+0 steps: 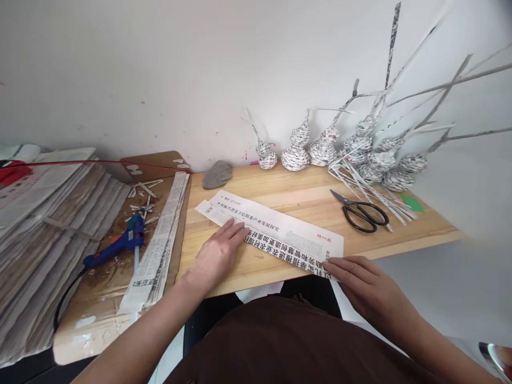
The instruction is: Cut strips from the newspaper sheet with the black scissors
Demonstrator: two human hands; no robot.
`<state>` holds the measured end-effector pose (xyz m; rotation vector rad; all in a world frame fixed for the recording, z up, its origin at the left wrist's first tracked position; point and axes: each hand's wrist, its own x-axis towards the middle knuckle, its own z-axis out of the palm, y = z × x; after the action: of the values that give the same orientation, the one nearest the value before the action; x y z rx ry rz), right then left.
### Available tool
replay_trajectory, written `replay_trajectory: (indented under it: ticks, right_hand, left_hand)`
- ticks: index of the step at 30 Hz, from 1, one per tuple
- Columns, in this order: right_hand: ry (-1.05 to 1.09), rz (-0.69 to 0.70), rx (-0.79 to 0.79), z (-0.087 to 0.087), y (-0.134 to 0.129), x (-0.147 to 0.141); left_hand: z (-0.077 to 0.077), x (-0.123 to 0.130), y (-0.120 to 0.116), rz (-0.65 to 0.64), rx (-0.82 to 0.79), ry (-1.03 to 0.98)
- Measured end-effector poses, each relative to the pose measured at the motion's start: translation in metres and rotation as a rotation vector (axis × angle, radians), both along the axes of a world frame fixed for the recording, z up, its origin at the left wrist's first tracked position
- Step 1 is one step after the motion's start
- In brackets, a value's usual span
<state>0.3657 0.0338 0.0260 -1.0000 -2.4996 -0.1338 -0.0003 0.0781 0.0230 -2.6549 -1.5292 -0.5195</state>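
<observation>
Two overlapping newspaper strips [280,226] lie slantwise across the wooden table, printed side up. My left hand [216,255] is at their near edge, left of the middle, its fingers bent, close together and closed on the paper. At the right end, my right hand [366,285] has its fingers together over the near corner, closed on the paper; its thumb is hidden. Black-handled scissors [362,212] rest behind my right hand, blades partly apart, touched by neither hand.
Woven paper gourd shapes [295,152] and loose paper sticks [370,194] stand and lie at the back right. A grey cloth [217,175] is by the wall. At left are a blue glue gun [116,246], newspaper strips [160,240] and a tall newspaper stack [52,234].
</observation>
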Motion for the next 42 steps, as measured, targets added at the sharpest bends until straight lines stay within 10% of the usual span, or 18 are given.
replay_trajectory:
  ticks: [6, 15, 25, 35, 42]
  right_hand:
    - [0.071, 0.121, 0.047, 0.017, 0.002, -0.042]
    - [0.378, 0.372, -0.446, 0.065, 0.007, -0.100]
    - [0.206, -0.040, -0.202, 0.011, 0.056, -0.068]
    - [0.134, 0.076, 0.371, 0.037, 0.050, -0.069]
    - [0.012, -0.005, 0.189, 0.017, 0.031, -0.081]
  left_hand:
    - [0.025, 0.028, -0.016, -0.055, -0.096, -0.130]
    - [0.037, 0.032, -0.065, -0.172, 0.100, -0.222]
    - [0.062, -0.002, -0.083, -0.249, -0.298, -0.901]
    - [0.084, -0.055, -0.044, -0.291, -0.321, -0.501]
    - [0.060, -0.107, -0.009, 0.099, 0.079, -0.139]
